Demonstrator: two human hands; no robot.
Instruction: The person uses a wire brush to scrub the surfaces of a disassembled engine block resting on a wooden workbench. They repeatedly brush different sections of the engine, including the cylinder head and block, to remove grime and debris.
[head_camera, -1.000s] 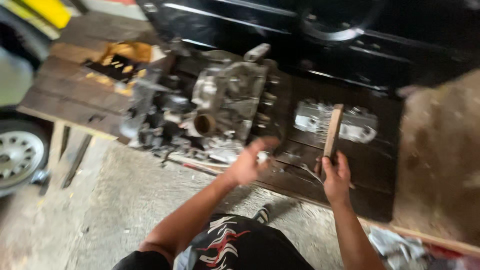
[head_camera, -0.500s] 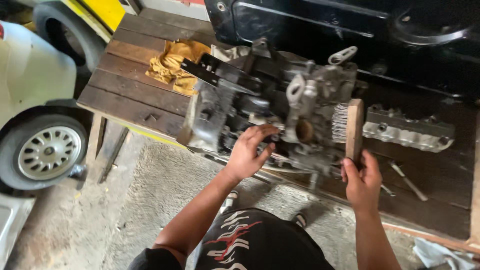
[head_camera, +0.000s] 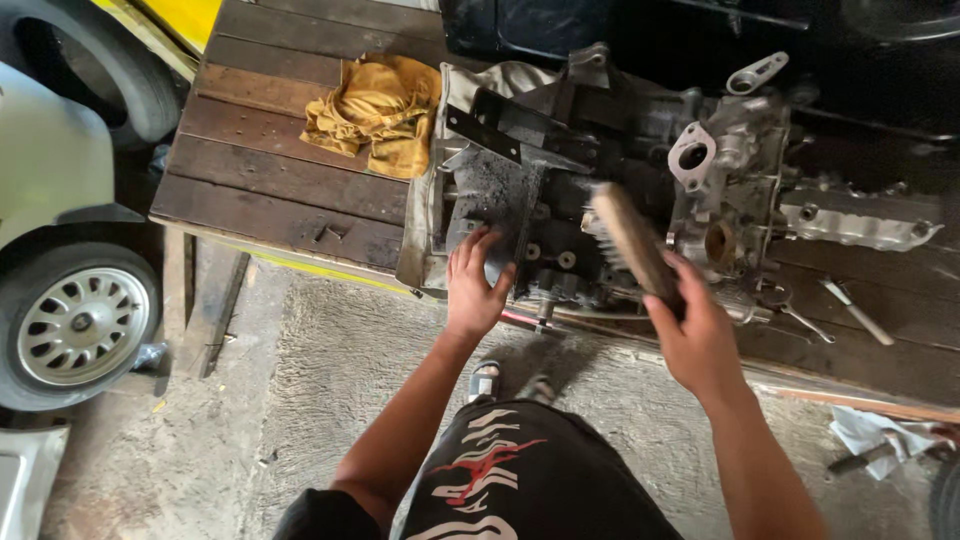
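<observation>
Left hand (head_camera: 475, 290): laid flat, fingers spread, on engine block (head_camera: 600, 200) | Right hand (head_camera: 695, 335): grip closed around wooden brush (head_camera: 632, 243), angled bristles-down against block | Block rested on wooden worktop (head_camera: 270, 180).

A grimy grey and black engine block (head_camera: 610, 200) lies before the hands. A tan wooden brush (head_camera: 632, 245) is in the right hand (head_camera: 697, 340). Beyond the left hand (head_camera: 474, 290), a mustard-yellow rag (head_camera: 375, 110) lies on the dark brown plank counter (head_camera: 270, 190). The shorts (head_camera: 520, 480) are black with a red and white pattern.

Brush (head_camera: 632, 243) bristles hidden against the engine (head_camera: 600, 190)
</observation>
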